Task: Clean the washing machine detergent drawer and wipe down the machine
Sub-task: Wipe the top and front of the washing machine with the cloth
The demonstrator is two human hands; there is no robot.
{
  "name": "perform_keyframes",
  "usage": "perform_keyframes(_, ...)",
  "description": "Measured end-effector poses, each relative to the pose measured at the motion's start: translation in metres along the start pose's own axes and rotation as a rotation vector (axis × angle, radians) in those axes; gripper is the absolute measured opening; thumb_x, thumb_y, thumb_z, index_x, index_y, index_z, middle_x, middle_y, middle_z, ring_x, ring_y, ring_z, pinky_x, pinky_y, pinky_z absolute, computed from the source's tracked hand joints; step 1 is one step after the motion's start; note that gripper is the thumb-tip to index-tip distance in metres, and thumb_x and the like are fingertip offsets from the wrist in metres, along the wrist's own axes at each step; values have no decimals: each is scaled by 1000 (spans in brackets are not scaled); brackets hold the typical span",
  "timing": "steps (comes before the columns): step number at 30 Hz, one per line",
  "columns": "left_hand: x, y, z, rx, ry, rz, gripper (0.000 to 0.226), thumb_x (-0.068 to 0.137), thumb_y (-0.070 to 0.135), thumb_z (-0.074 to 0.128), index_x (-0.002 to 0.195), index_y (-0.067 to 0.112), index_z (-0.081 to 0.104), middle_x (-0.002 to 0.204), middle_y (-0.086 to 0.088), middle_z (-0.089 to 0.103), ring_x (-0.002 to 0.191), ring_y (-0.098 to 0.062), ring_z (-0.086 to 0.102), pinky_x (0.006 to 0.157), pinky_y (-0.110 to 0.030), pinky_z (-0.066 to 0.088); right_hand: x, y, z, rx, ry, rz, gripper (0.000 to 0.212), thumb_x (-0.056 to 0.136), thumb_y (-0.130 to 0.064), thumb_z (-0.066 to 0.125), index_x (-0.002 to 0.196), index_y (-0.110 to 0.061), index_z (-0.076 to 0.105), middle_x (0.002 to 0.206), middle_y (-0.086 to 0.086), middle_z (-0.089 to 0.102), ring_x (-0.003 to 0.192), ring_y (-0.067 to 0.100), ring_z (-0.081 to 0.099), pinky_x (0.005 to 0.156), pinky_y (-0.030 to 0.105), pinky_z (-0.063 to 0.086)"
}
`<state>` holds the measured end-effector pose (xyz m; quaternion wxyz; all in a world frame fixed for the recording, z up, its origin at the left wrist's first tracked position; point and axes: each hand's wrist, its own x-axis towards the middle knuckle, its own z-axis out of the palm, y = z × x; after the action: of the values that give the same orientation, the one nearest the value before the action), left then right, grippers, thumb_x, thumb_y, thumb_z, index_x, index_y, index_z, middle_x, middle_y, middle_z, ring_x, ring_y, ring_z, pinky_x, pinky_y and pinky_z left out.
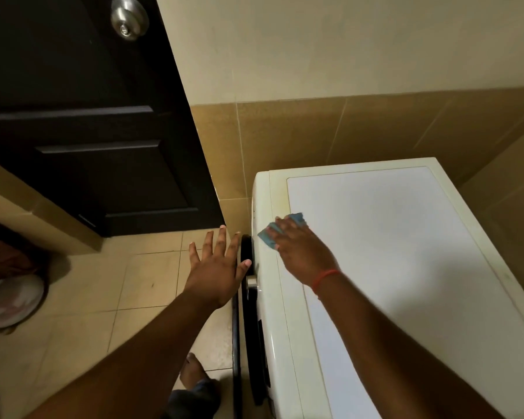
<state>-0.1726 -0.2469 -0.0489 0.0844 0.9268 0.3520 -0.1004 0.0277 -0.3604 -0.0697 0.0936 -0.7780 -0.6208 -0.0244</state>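
My right hand (300, 252) presses a blue cloth (280, 229) flat on the washer (390, 252) top near its front left corner. My left hand (217, 267) hovers spread, fingers straight, beside the dark door rim (246, 252).

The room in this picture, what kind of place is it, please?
Probably a home laundry corner or utility room. A white washing machine stands against a tiled wall, beside a dark door, and the floor is tiled too.
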Motion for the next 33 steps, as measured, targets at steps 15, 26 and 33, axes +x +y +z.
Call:
perform_keyframes(15,11,75,-8,39,-10,145,70,90,68,-2,146,35,-27,162,-2,-23,148,-28,-22,118,-61,-5,-74,135,-35,-206,-66,-143,59,88,3,50,144,-15,42,147,13,43,138,32,38,111,53,31)
perform_keyframes(26,6,136,-9,52,-10,133,71,94,64,3,153,30,-18,163,-5,-19,150,-29,-18,117,-58,-7,-141,237,-69,-136,-53,611,58,92,-5,43,148,-14,34,152,17,35,141,34,31,116,49,25)
perform_keyframes(33,-1,154,5,28,-11,138,74,91,65,0,154,30,-16,163,-5,-19,150,-29,-18,119,-58,-6,-165,263,-68,-69,17,741,56,91,-5,42,147,-12,37,151,19,35,142,35,29,116,48,24)
